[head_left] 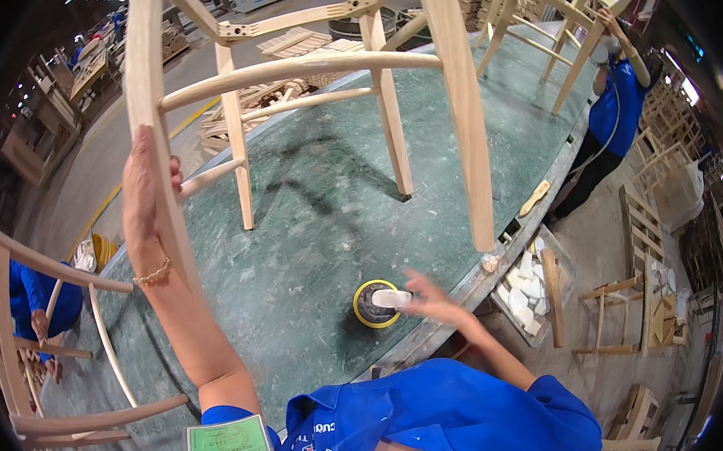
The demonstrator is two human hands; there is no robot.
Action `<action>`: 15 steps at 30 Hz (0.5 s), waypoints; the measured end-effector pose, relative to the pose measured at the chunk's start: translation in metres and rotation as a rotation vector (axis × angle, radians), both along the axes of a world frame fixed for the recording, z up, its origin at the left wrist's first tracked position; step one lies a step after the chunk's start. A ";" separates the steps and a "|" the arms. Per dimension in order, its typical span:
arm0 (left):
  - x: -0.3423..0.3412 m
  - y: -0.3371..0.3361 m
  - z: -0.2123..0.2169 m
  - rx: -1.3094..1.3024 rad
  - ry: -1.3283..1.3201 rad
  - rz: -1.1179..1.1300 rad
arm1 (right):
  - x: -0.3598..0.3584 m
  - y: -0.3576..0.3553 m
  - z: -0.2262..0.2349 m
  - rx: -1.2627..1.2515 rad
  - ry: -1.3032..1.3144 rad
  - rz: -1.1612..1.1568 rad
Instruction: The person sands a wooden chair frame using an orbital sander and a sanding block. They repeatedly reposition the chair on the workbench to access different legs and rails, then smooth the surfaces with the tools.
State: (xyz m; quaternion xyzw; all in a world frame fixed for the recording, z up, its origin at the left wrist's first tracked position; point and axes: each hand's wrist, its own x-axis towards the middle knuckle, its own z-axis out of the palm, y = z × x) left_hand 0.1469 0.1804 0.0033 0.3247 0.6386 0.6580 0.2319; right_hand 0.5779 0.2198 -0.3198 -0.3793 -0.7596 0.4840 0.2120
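A bare pale wooden chair frame (300, 67) stands tall on the green work table in front of me. My left hand (143, 195) is closed around its near left leg, thumb and fingers on either side of the wood. Down by the near edge of the table sits a round sander (375, 304) with a yellow rim and a whitish part on top. Beside that part is my right hand (434, 300), its fingers apart and slightly blurred; I cannot tell whether it touches the sander.
The green table (317, 312) stretches away to the far right, where a person in blue (621, 98) handles another chair frame (531, 12). At left stand a chair frame (101, 336) and another person (35, 290). A tray of white pieces (524, 298) sits beside the right edge.
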 end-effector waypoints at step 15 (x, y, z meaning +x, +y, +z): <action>0.035 -0.028 -0.019 0.085 -0.150 0.152 | -0.031 0.052 0.023 0.191 -0.278 0.385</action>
